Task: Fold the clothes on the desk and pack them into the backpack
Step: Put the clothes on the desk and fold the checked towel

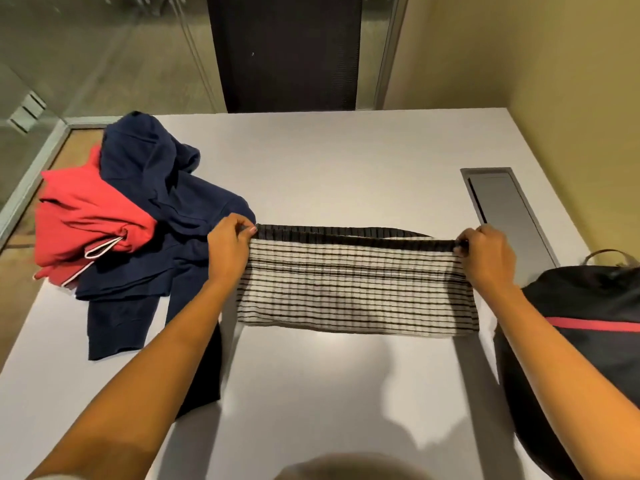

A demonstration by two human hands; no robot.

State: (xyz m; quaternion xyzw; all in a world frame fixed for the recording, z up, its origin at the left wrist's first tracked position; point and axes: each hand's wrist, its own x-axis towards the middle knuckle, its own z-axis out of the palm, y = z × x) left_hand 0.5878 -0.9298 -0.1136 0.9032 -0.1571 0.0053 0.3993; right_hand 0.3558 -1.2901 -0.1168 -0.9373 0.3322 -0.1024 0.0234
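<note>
Lying nearest, just right of the right-hand grip, the backpack (588, 341) is black with a red stripe and sits at the desk (329, 161) edge. Between the grips the striped cloth (353, 292) is stretched wide, its lower edge toward the person; whether that edge rests on the desk or hangs just above it is hard to tell. The left hand (228, 249) pinches one end of the dark hem, thumb and fingers curled on it. The right hand (485, 258) pinches the other end likewise. Just left of the left grip a navy garment (166, 209) lies crumpled, part of it running under that forearm. Further left, a red garment (86, 216) overlaps it. Beyond the right grip a grey hatch (509, 209) is set in the desk. Past the far edge stands a dark panel (284, 50).
</note>
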